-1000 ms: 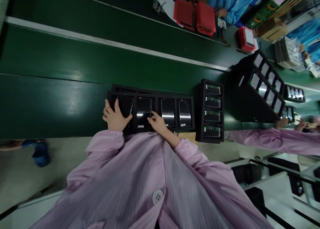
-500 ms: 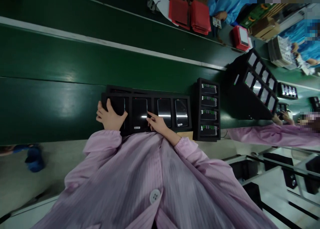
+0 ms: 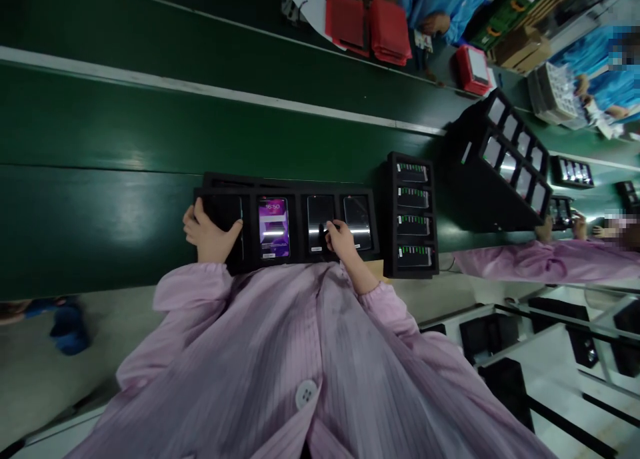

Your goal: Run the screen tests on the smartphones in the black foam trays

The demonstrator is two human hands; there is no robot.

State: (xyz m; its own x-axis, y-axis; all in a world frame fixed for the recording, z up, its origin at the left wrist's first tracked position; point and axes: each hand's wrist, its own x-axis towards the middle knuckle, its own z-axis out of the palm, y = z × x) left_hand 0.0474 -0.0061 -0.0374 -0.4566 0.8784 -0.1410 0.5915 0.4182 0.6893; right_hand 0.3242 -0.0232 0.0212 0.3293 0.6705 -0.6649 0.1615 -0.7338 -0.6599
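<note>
A long black foam tray [image 3: 297,245] lies in front of me with a row of smartphones in its compartments. My left hand [image 3: 213,237] is spread over the tray's left end, its thumb by the edge of the leftmost phone [image 3: 231,212]. Beside it, a phone with a lit purple screen [image 3: 274,222] reads 16:50. My right hand [image 3: 344,240] holds nothing; its index finger is at the dark screen of the third phone [image 3: 319,209], the other fingers bent. The rightmost phone [image 3: 356,211], also dark, is partly covered by this hand.
Another black tray [image 3: 393,212] with several devices stands to the right. Beyond it rises a tall stack of black trays [image 3: 470,185]. Red sheets [image 3: 391,31] lie across the green bench [image 3: 125,132]. Co-workers in blue sit opposite; a pink-sleeved co-worker [image 3: 530,262] works at right.
My right hand has moved right from the second phone to the third. The second phone's screen has turned from dark to lit purple. My left hand stays at the tray's left end.
</note>
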